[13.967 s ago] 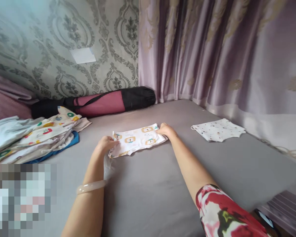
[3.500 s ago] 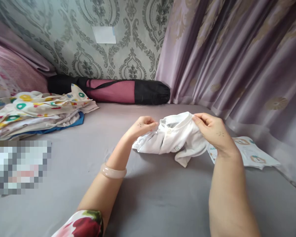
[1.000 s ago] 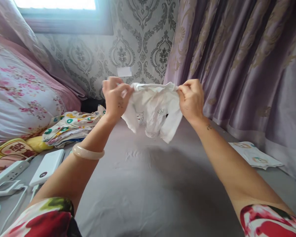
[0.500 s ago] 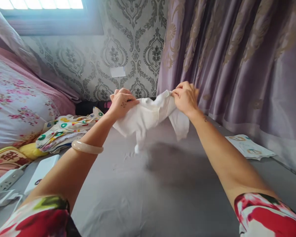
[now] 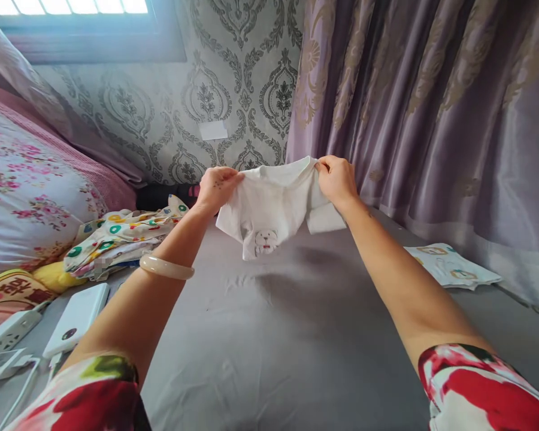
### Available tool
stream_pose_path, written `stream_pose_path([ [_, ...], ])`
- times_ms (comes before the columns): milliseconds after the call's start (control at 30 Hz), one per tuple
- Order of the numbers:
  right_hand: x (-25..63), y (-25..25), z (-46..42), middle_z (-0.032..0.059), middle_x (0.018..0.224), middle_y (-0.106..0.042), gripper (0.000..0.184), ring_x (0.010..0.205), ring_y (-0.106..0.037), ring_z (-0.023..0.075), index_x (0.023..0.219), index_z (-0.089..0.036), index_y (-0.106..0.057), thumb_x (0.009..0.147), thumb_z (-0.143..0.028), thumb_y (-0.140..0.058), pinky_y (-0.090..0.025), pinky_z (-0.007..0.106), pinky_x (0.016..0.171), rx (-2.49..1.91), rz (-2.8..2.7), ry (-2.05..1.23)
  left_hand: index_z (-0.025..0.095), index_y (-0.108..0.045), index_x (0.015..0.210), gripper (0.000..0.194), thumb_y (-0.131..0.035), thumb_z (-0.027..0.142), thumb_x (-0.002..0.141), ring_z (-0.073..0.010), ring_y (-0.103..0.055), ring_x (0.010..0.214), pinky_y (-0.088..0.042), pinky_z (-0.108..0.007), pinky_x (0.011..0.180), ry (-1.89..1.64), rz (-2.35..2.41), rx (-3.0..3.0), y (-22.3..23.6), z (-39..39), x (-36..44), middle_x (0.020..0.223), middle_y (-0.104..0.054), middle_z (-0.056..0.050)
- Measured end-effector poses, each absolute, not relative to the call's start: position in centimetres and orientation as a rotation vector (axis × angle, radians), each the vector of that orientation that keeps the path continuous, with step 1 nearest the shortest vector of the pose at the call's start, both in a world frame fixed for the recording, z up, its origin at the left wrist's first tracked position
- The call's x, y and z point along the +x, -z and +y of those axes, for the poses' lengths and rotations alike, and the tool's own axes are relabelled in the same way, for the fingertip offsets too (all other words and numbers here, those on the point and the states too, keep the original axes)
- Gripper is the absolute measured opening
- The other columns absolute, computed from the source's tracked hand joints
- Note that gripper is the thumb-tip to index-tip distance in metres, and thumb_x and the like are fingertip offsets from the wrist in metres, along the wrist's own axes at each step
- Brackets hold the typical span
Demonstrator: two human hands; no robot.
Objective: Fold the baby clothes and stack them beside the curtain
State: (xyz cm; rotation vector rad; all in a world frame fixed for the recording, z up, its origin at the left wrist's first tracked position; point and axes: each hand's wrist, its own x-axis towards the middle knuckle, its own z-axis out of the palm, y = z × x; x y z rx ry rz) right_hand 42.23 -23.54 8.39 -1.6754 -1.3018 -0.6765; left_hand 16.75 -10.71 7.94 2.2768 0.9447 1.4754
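Note:
A small white baby shirt (image 5: pixel 276 206) with a little bear print hangs in the air above the grey bed sheet (image 5: pixel 296 335). My left hand (image 5: pixel 218 185) pinches its top left edge, fingers closed. My right hand (image 5: pixel 336 178) pinches the top right edge in the same way. The shirt is spread between both hands, its front facing me. A pale bangle sits on my left wrist.
A pile of printed clothes (image 5: pixel 117 236) lies at the left, next to a floral pillow (image 5: pixel 31 191). A white power bank (image 5: pixel 76 311) and a power strip (image 5: pixel 6 329) lie at the front left. Folded printed garments (image 5: pixel 451 266) lie at the right by the purple curtain (image 5: pixel 431 120).
The bunched shirt has been shaken out and now hangs spread flat between my hands, showing the bear print. Earlier a printed garment was folded and laid at the right.

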Motion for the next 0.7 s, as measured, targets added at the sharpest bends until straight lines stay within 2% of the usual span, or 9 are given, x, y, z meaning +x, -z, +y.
stream_pose_path([
  [100, 42.3, -7.7, -22.8, 0.0082, 0.088, -0.066, 0.029, 0.089, -0.059, 0.0238, 0.091, -0.020, -0.064, 0.099, -0.035, -0.041, -0.044, 0.037, 0.080, -1.709, -1.293, 0.608, 0.017, -0.065, 0.079, 0.016, -0.060, 0.032, 0.080, -0.0163, -0.057, 0.076, -0.046, -0.027, 0.070, -1.528, 0.937, 2.152, -7.3, -10.3, 17.3, 0.067, -0.057, 0.000],
  [267, 41.4, -6.4, -22.3, 0.0090, 0.096, -0.065, 0.029, 0.095, -0.060, 0.0237, 0.099, -0.020, -0.060, 0.102, -0.033, -0.034, -0.045, 0.038, 0.084, -1.645, -1.253, 0.648, 0.019, -0.058, 0.077, 0.013, -0.052, 0.026, 0.085, -0.0145, -0.054, 0.073, -0.044, -0.025, 0.067, -1.591, 0.959, 2.051, -6.4, -10.2, 18.2, 0.068, -0.054, 0.001],
  [500, 39.8, -5.9, -24.0, 0.0084, 0.103, -0.063, 0.036, 0.101, -0.060, 0.0230, 0.105, -0.021, -0.057, 0.104, -0.039, -0.026, -0.047, 0.039, 0.087, -1.531, -1.236, 0.738, 0.020, -0.055, 0.084, 0.015, -0.048, 0.030, 0.093, -0.0175, -0.054, 0.086, -0.045, -0.031, 0.082, -1.813, 0.934, 2.122, -6.1, -12.4, 17.1, 0.082, -0.055, -0.002],
  [700, 38.6, -7.8, -29.9, 0.0053, 0.094, -0.068, 0.032, 0.087, -0.064, 0.0210, 0.100, -0.022, -0.062, 0.101, -0.045, -0.039, -0.050, 0.035, 0.078, -1.400, -1.406, 0.721, 0.021, -0.060, 0.091, 0.017, -0.048, 0.033, 0.096, -0.0230, -0.052, 0.101, -0.040, -0.047, 0.099, -2.151, 0.996, 2.338, -7.3, -19.4, 12.9, 0.091, -0.054, -0.005],
])
